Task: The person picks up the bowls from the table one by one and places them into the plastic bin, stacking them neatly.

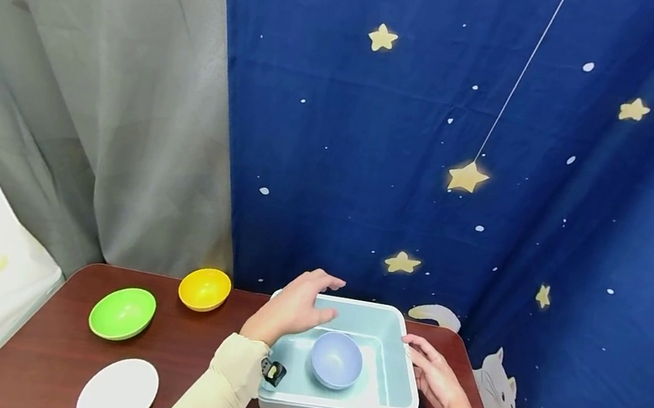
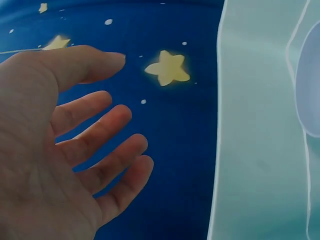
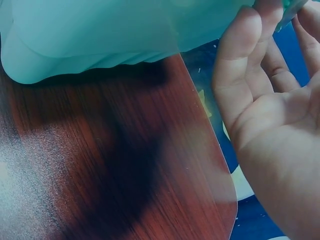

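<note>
A pale blue plastic basin (image 1: 395,379) stands on the table with a lavender bowl (image 1: 337,360) inside it. My left hand (image 1: 299,307) hovers over the basin's left side, fingers spread and bent a little, thumb apart. Nothing lies in that palm (image 2: 30,130) in the left wrist view. At the basin's right rim, my right hand (image 1: 435,372) holds the edge with its fingertips. The right wrist view has these curled fingers (image 3: 237,65) up against the basin's edge, where the contact is partly hidden.
Left of the basin on the dark red-brown table (image 1: 210,371) are a green bowl (image 1: 122,313), a yellow bowl (image 1: 205,289) and a white plate (image 1: 118,392). A blue star-patterned curtain (image 1: 345,128) hangs behind the table, beside a grey curtain (image 1: 157,99).
</note>
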Tool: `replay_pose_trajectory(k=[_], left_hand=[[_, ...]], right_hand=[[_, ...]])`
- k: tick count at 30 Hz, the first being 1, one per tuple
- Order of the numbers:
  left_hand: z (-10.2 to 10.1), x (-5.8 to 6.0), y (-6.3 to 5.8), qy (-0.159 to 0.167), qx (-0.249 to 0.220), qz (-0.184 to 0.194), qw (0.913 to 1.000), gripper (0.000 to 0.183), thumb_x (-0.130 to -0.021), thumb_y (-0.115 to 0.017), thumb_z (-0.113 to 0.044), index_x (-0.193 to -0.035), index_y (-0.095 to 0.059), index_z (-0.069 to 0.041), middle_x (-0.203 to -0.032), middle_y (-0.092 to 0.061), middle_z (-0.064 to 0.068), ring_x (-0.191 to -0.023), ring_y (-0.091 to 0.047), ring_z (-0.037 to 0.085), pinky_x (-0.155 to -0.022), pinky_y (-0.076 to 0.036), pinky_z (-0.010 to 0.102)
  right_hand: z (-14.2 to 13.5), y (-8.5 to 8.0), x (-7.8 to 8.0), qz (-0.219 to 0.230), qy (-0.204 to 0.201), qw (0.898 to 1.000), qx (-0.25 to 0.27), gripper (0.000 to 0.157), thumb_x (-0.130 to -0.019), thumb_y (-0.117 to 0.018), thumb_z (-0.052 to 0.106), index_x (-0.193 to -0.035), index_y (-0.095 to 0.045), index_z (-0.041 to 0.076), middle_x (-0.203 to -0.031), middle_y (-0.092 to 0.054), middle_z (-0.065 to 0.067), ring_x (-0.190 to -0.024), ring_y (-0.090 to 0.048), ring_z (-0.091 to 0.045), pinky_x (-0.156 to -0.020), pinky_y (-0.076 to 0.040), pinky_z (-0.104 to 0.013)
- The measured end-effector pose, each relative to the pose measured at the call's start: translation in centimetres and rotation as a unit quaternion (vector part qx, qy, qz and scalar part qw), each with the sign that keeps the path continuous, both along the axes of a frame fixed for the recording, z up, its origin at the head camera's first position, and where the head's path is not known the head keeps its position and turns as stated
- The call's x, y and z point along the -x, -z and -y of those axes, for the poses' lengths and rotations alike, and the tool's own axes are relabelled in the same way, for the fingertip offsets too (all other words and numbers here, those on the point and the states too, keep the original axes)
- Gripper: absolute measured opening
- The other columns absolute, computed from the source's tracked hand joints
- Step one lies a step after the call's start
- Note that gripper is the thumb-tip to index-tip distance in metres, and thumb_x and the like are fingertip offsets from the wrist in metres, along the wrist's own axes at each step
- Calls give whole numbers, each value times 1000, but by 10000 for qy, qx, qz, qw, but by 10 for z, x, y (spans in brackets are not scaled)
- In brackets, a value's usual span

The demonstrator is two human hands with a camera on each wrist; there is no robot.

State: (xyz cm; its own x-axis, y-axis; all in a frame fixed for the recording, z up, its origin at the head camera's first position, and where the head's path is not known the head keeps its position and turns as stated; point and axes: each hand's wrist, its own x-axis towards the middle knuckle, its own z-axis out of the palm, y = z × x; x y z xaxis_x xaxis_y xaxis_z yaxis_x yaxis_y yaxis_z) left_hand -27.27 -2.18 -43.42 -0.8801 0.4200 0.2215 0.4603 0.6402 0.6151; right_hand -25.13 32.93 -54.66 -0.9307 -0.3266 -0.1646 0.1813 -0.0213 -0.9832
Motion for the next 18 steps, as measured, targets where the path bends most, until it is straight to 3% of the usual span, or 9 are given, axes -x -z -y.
replay_pose_trajectory(k=[7, 18], left_hand=[[17, -8, -4, -171, -243, 117, 9995, 48, -93, -72, -35, -139, -60, -28, -137, -61, -7, -127, -61, 25, -107, -52, 44], [46, -22, 6, -772, -329, -269, 9961, 51, -92, -75, -32, -140, -60, -27, -131, -64, -7, -117, -61, 18, -103, -53, 40]], right_hand=[[0, 1, -1, -47, 206, 9998, -2, 38, -108, -51, 22, -142, -45, 7, -120, -68, 4, -99, -71, -15, -86, -60, -35], [2, 3, -2, -189, 139, 9997, 103, 43, -107, -52, 22, -144, -42, 2, -124, -67, 1, -101, -70, -16, -87, -59, -33]])
